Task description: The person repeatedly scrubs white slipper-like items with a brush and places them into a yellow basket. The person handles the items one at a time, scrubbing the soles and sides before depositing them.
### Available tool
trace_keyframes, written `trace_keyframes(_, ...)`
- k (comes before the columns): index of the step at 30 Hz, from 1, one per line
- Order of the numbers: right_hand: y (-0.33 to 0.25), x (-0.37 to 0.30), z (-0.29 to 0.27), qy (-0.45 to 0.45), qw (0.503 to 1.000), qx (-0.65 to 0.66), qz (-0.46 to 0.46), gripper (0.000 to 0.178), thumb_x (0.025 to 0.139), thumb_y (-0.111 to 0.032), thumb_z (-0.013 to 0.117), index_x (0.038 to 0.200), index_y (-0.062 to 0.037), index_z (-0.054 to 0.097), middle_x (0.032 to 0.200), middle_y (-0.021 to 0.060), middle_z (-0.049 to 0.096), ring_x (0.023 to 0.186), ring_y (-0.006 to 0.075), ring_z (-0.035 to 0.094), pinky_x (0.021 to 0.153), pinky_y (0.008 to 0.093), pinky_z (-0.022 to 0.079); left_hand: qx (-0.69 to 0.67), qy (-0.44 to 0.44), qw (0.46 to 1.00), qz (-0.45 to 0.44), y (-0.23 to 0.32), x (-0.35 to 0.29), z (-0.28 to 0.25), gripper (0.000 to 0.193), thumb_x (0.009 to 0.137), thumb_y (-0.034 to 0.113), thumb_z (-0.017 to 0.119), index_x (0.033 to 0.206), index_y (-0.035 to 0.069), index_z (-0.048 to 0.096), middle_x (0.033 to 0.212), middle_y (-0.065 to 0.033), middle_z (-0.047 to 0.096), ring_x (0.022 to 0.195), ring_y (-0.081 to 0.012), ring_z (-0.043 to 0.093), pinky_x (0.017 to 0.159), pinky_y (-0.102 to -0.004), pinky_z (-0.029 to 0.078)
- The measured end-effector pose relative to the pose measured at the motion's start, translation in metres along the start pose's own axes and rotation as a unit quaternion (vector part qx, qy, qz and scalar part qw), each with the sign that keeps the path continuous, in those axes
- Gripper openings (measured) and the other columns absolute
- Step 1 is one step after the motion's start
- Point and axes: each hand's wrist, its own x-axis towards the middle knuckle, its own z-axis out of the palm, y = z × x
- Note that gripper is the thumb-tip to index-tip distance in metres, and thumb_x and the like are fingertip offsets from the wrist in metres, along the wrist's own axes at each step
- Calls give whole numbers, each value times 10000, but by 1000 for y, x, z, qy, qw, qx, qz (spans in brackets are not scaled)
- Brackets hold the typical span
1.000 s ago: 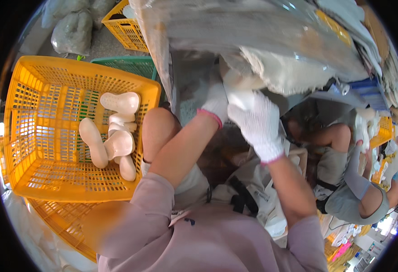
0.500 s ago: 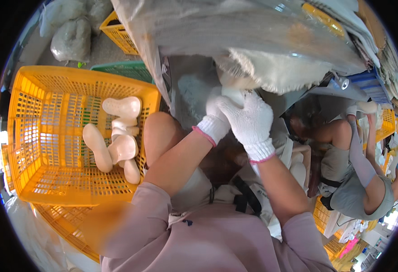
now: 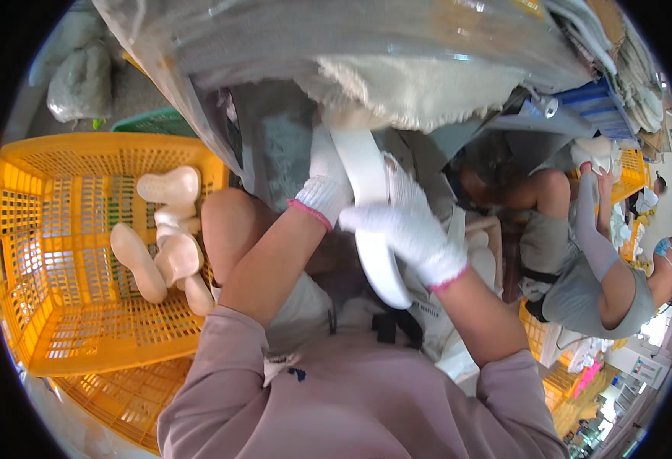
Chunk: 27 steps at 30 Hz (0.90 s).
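Observation:
A long white shoe sole (image 3: 382,275), seen edge-on, slants between my hands with its far end up by a fluffy cream buffing wheel (image 3: 428,92). My left hand (image 3: 328,164), in a white knit glove with a pink cuff edge, grips the sole's far part from the left; its fingertips are partly hidden. My right hand (image 3: 405,226), gloved the same way, closes on the sole's middle from the right, its fingers lying across it. Whether the far end touches the wheel I cannot tell. Several cream soles (image 3: 172,256) lie in the yellow basket (image 3: 107,356) on my left.
Clear plastic sheeting (image 3: 267,42) hangs over the wheel. A second yellow crate (image 3: 122,398) sits under the basket, and a green crate (image 3: 156,122) stands behind it. To the right another person (image 3: 588,294) sits working. Stacked cloth or sacking (image 3: 642,92) lies at upper right.
The sole, mostly hidden under my hands before, now shows along its length, with its near end toward me. My right hand has come lower and across it. The view has shifted.

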Motion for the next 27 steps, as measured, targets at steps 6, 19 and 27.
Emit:
trace_keyframes(6,2,-42,-1,-64,979,-169,91,714,810,-132,821,1443,-15,512,1184,103,675,1043,198,678,889,339,558,-24,-41,999,-25,-12,-2,-13,770,1007,805,362,1099,95,645,907,-138,683,794,-343,684,715,-462,586)
trace_keyframes(19,44,-103,-62,-60,955,-292,9,671,881,-259,748,1449,45,561,1305,270,673,1188,427,663,1023,443,522,-8,-20,994,112,-47,-26,-22,678,1087,655,394,1336,76,642,1201,-168,726,1089,-345,706,1006,-477,571)
trace_keyframes(27,36,-57,-43,84,992,-82,-52,496,919,-316,800,1278,10,693,1036,160,787,887,274,765,814,408,606,65,-55,995,59,-11,-6,-21,593,1113,473,436,1544,68,473,1528,-137,549,1399,-318,513,1210,-424,400)
